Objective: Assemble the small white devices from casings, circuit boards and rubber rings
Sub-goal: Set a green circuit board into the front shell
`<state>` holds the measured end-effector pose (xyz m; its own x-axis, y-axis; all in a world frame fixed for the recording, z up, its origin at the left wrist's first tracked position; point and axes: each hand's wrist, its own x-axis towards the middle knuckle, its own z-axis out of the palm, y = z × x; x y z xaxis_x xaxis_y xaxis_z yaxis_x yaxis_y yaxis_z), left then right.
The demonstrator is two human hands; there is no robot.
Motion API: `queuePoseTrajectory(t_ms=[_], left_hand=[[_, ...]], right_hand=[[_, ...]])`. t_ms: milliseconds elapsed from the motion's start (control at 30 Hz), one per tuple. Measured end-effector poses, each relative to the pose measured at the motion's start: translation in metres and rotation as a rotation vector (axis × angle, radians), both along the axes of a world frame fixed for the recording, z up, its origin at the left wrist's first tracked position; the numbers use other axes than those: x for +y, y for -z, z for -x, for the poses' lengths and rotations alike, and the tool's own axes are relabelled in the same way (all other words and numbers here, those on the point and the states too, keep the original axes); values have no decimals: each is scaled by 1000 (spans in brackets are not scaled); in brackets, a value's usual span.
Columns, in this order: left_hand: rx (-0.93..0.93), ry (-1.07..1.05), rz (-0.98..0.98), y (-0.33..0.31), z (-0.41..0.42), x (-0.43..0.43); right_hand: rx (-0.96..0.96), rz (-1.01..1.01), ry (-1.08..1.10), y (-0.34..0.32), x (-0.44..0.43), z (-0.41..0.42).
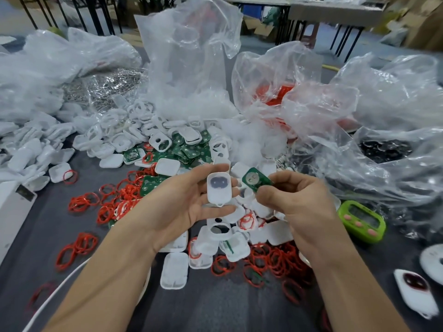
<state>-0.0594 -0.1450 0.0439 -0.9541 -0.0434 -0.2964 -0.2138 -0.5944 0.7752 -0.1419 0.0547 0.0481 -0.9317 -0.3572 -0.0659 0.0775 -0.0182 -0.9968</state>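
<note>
Holding white casing (218, 188) with dark window in left hand (184, 202), right hand (294, 200) pinching green circuit board (255, 179)

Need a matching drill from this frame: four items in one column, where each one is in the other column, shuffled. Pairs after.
Items
1. white plastic casing with grey button pad
2. small green circuit board
3. lime green timer with pink buttons
4. loose red rubber rings

Places
A. sitting by itself on the dark grey table, off to the right
B. pinched in the right hand
C. scattered in heaps across the table
D. held in the left hand

Pairs: 1-D, 2-B, 3-A, 4-C
</note>
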Motion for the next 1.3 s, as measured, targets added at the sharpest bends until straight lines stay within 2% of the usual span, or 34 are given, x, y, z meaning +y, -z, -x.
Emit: queuePoseTrajectory(t_ms=[167, 333, 467, 633, 1033, 1100, 1300], left_hand=[[-6, -6, 10, 0, -1, -3], [-8, -17, 3, 0, -1, -5], [-11, -25, -5, 0, -1, -6], [0, -3, 2, 0, 0, -6], [6, 16, 10, 0, 0, -8], [11, 15, 7, 1, 0, -8], [12, 11, 7, 2, 0, -8]], right_hand=[[88, -131, 26, -4, 5, 2], [326, -504, 12, -8, 15, 5], [338, -780, -123, -6, 11, 3], [386, -882, -142, -6, 6, 2], [362, -829, -105, 4, 3, 5], [298, -728, -139, 3, 5, 6], [53, -236, -218, -10, 13, 6]])
